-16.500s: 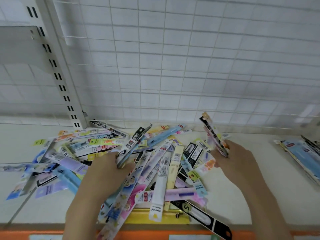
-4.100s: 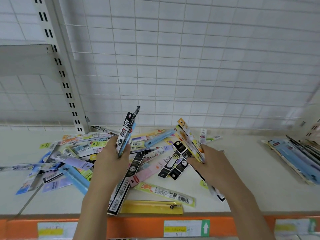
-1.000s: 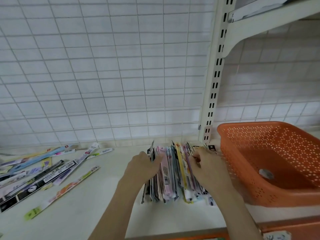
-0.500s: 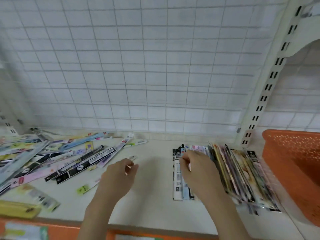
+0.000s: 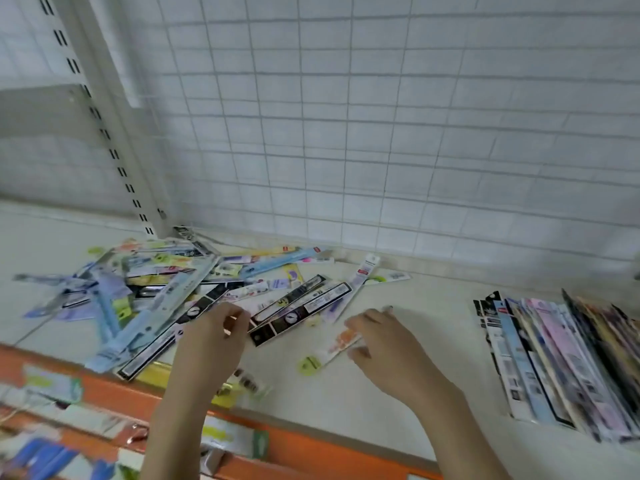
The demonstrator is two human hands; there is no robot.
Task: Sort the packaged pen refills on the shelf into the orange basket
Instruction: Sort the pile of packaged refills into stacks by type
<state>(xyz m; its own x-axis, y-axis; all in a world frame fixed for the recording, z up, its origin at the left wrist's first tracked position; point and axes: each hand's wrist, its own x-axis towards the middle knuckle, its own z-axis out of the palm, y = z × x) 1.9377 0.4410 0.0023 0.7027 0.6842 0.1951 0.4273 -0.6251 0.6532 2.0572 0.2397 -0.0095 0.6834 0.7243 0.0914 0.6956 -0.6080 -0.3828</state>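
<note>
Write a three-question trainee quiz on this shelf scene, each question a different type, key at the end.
1. True or false: the orange basket shows in this view.
2. Multiple choice: the neat stack of refill packs lies (A) right of both hands, (B) between the hands, (C) left of both hands.
3. Fill in: the right hand reaches over a pack with an ___ print.

Key
1. False. Only the shelf with its orange front edge shows.
2. A. The loose refill pile lies left, by the left hand.
3. Orange.
</note>
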